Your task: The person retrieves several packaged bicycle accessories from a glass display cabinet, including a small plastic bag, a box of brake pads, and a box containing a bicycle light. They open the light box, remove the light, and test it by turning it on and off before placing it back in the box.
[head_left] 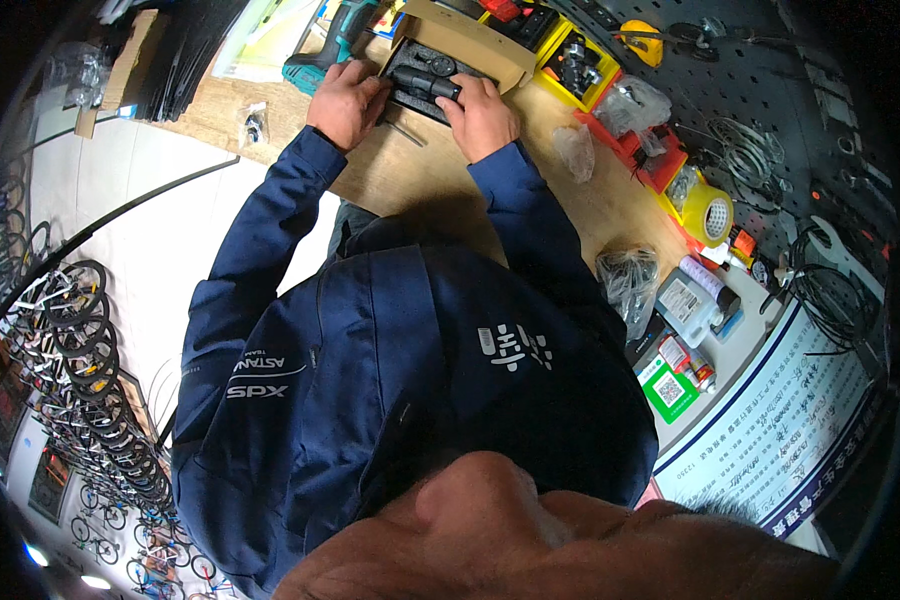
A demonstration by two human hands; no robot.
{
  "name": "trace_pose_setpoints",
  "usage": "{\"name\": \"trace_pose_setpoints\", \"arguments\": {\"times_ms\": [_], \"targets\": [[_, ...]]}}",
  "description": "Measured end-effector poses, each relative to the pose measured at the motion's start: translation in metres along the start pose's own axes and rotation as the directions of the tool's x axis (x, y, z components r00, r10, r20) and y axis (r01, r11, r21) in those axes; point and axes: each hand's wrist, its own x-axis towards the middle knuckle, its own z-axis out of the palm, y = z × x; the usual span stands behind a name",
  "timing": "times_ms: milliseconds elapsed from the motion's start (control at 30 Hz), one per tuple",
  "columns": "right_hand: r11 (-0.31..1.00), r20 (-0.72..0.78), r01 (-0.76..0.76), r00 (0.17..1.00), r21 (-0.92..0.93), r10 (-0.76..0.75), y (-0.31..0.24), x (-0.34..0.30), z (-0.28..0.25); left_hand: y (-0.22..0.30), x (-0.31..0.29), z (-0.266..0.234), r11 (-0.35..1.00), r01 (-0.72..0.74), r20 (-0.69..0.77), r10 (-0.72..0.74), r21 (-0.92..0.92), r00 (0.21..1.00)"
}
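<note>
Head view: 2 hands (pixel 348 100) (pixel 482 115) on black part (pixel 428 82).

We see a wooden workbench (pixel 390 170) with a light, plain top. Behind it stands a dark pegboard wall (pixel 770 90) hung with coiled cables (pixel 745 150) and tools. Yellow and red parts bins (pixel 660 160) line the bench's far edge, next to a yellow tape roll (pixel 710 212). The floor (pixel 150 220) is pale and smooth. Bicycle wheels (pixel 80 330) stand in rows at the left. Small bright lamps (pixel 36 553) show at the lower left.
</note>
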Motion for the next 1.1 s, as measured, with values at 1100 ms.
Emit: {"name": "trace_pose_setpoints", "arguments": {"times_ms": [1100], "targets": [[0.992,-0.070,-0.026,0.997,-0.121,0.017,-0.008,-0.006,0.006,-0.001,-0.005,0.006,0.995,0.027,-0.055,-0.032,-0.092,0.998]]}}
